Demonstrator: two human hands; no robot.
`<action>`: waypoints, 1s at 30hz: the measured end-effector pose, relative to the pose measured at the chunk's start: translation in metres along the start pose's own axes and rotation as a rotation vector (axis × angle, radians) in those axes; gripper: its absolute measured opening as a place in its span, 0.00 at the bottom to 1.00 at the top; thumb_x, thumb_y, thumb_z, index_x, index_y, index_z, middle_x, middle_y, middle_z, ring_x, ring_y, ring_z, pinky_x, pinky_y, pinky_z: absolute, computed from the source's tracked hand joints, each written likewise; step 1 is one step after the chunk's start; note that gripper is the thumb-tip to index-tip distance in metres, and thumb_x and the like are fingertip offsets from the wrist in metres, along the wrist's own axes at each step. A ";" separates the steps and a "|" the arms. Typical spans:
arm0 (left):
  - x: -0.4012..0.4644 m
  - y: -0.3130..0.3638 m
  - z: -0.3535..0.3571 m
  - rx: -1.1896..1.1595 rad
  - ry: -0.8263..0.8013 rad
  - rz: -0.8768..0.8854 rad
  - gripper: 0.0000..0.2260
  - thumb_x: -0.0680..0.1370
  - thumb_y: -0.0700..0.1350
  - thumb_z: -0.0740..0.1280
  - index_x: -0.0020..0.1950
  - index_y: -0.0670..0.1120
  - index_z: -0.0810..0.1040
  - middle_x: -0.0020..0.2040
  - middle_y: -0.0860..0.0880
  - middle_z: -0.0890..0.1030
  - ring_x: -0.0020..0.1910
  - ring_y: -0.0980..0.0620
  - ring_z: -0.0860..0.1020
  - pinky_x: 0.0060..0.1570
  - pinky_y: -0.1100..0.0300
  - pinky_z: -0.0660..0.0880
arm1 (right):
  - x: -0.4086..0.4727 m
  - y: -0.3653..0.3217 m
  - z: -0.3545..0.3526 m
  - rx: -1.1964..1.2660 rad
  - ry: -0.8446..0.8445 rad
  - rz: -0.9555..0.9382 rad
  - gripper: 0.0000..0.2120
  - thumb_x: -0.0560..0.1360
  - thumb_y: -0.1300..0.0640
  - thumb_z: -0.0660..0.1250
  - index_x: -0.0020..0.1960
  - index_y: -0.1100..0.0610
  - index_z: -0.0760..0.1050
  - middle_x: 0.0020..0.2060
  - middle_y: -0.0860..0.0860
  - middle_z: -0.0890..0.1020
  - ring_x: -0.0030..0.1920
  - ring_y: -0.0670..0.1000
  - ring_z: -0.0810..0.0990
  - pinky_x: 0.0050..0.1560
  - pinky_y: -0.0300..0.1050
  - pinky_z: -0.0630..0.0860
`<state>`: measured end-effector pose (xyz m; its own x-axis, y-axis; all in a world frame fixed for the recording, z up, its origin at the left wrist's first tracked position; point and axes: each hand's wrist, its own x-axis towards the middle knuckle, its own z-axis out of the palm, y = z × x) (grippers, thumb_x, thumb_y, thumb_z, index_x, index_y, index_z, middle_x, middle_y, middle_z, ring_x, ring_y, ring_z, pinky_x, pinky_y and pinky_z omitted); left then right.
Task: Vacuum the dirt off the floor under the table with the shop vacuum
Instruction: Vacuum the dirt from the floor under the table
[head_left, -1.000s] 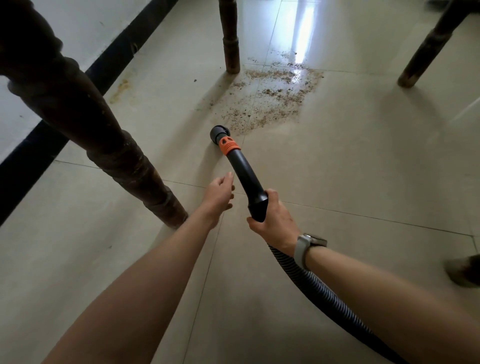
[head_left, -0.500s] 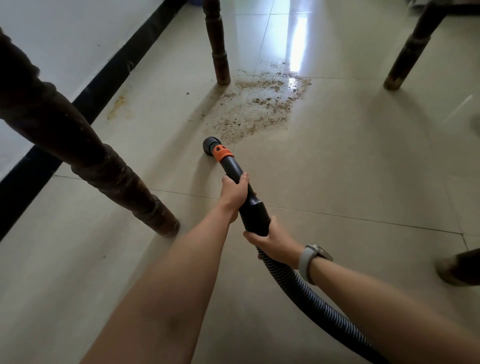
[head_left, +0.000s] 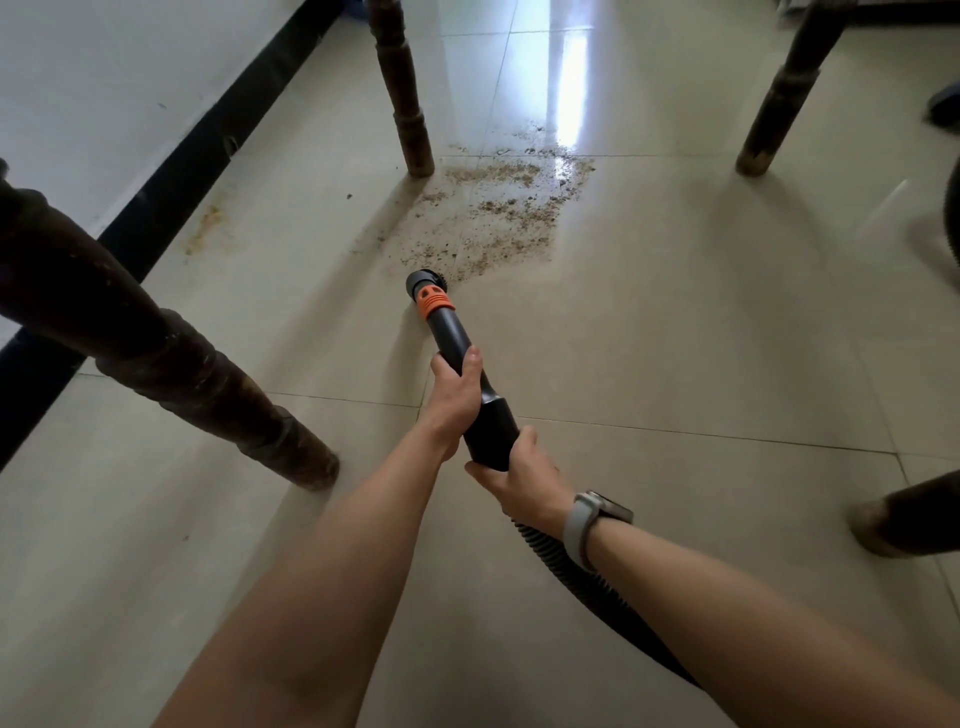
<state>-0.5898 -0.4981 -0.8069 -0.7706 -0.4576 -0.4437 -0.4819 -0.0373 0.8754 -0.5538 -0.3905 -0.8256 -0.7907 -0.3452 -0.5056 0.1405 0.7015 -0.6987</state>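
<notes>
Dirt (head_left: 493, 213) lies on floor (head_left: 675, 338) beside far table leg (head_left: 405, 93); nozzle (head_left: 423, 283) meets its near edge, both hands (left hand (head_left: 457, 395), right hand (head_left: 524, 480)) wrapped round wand (head_left: 467, 374) for steady aim

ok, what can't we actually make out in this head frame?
- Shop vacuum body: out of frame; the hose runs under the right forearm.
- Nozzle mouth: faces the floor, so contact with the dirt is unclear.
- Table top: cut off above; only table legs show.
- Right hand fingers: hidden behind the wand.
- Left hand: its grip is visible.
</notes>
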 end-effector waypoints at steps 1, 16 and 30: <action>-0.001 0.001 0.005 0.009 -0.015 0.007 0.21 0.82 0.52 0.54 0.70 0.42 0.58 0.52 0.46 0.71 0.51 0.48 0.73 0.51 0.54 0.71 | -0.001 0.004 -0.003 0.022 -0.004 0.008 0.24 0.74 0.47 0.67 0.58 0.61 0.60 0.53 0.59 0.76 0.49 0.60 0.80 0.47 0.54 0.78; -0.018 0.004 0.048 0.104 -0.174 0.012 0.21 0.82 0.52 0.55 0.71 0.44 0.56 0.59 0.43 0.71 0.53 0.49 0.72 0.52 0.55 0.69 | -0.011 0.045 -0.025 0.287 -0.051 0.035 0.22 0.74 0.51 0.68 0.57 0.61 0.61 0.45 0.57 0.76 0.37 0.53 0.79 0.40 0.51 0.79; -0.011 0.015 0.005 0.152 -0.212 -0.072 0.25 0.81 0.53 0.57 0.73 0.44 0.52 0.60 0.43 0.71 0.54 0.47 0.73 0.54 0.51 0.73 | -0.008 0.013 -0.006 0.402 -0.145 -0.012 0.22 0.74 0.53 0.69 0.60 0.62 0.64 0.42 0.57 0.75 0.34 0.52 0.77 0.36 0.48 0.79</action>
<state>-0.5907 -0.4890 -0.7896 -0.7944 -0.2621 -0.5480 -0.5834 0.0776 0.8085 -0.5496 -0.3747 -0.8278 -0.7055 -0.4565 -0.5421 0.3755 0.4079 -0.8322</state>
